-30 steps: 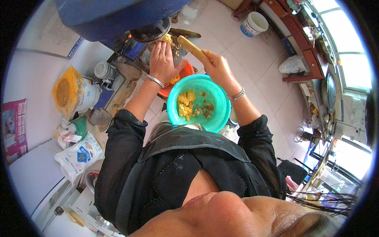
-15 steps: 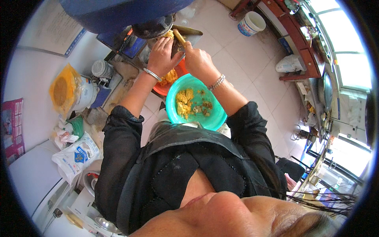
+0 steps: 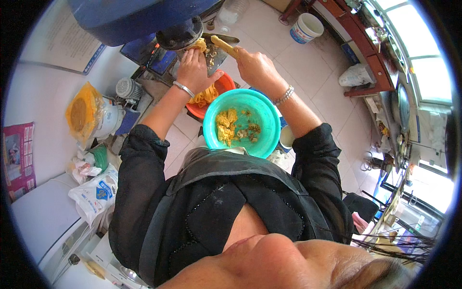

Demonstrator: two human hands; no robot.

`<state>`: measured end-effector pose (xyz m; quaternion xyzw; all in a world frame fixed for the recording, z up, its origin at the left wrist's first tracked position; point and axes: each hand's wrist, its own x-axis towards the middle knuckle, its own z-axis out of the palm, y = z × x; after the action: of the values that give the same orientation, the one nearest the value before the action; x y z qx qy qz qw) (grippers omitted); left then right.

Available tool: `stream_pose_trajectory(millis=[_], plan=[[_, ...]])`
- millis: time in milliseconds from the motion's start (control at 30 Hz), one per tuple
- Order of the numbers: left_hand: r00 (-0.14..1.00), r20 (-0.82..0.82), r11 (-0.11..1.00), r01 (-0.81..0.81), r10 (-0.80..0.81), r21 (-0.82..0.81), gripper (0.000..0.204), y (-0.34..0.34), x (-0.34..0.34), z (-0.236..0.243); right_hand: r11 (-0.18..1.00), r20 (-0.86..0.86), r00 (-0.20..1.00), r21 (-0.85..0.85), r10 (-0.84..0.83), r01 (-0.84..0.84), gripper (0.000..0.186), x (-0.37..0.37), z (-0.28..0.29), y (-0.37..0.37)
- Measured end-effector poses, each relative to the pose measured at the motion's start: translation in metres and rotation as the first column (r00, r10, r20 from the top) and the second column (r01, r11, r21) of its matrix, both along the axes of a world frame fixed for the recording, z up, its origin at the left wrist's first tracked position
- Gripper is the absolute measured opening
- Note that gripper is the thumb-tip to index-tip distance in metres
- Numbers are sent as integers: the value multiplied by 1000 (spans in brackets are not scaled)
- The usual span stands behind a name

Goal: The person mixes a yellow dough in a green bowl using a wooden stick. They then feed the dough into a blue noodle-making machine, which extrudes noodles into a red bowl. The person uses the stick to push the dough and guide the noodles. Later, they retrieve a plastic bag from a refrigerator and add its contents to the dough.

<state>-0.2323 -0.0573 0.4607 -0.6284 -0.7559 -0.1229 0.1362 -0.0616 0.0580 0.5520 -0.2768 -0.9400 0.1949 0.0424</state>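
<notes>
My right hand (image 3: 260, 71) is closed round the end of a pale wooden stick (image 3: 223, 45), whose free end points up and left. My left hand (image 3: 193, 73) reaches to the mouth of a dark round metal machine part (image 3: 179, 33). Its fingers lie stretched against a yellow dough-like lump (image 3: 198, 45) there, with the thumb held apart. Below the left hand, an orange-red basin (image 3: 226, 82) holds yellow strips (image 3: 206, 95). Closer to me, a turquoise bowl (image 3: 266, 130) contains a yellow crumbly mass (image 3: 226, 126) and some brownish bits (image 3: 250, 131).
A large blue machine housing (image 3: 139, 19) overhangs the far left. Beside my left arm stand a grey motor (image 3: 128, 88) and a white bucket (image 3: 107, 115) with a yellow bag. A white bucket (image 3: 306, 28) sits on the tiled floor, near a red-brown wooden desk (image 3: 361, 43).
My right hand has moved right, drawing the stick back from the machine mouth, so the stick shows longer. My left hand has shifted slightly down and left, staying by the yellow lump.
</notes>
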Motion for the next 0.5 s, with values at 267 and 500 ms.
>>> stream_pose_trajectory(millis=[267, 500], plan=[[958, 276, 996, 85, -77, -20, 68, 19, -12, 2, 996, -61, 995, 55, 73, -69, 46, -9, -26, -15], [982, 139, 974, 100, -130, 204, 50, -24, 2, -8, 989, 67, 992, 97, 107, -113, 46, -38, -26, -25]])
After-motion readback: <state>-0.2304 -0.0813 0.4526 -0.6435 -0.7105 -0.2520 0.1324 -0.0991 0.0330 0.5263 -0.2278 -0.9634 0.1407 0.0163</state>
